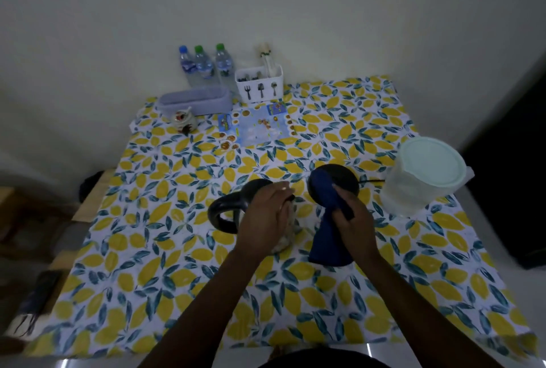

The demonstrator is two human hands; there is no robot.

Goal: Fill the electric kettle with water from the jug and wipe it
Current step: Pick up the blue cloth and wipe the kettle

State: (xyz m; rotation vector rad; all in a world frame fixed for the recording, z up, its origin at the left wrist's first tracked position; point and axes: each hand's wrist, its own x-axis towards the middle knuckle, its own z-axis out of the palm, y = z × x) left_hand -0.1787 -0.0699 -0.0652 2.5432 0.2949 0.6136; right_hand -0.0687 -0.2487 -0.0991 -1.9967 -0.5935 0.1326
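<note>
The electric kettle (233,208) stands at the middle of the table with its dark loop handle pointing left. My left hand (266,214) lies over its top and side and hides most of its body. My right hand (353,217) grips a dark blue cloth (328,237) that hangs down to the tablecloth just right of the kettle. Behind the cloth lies the round black kettle base (339,178), its cord running right. The clear water jug (419,175) with a pale lid stands at the right.
A lemon-print tablecloth (177,249) covers the table. Along the back stand three water bottles (204,64), a white cutlery holder (260,82), a lilac tray (195,100), a small ornament (184,121) and a printed sheet (257,125). A wall rises behind.
</note>
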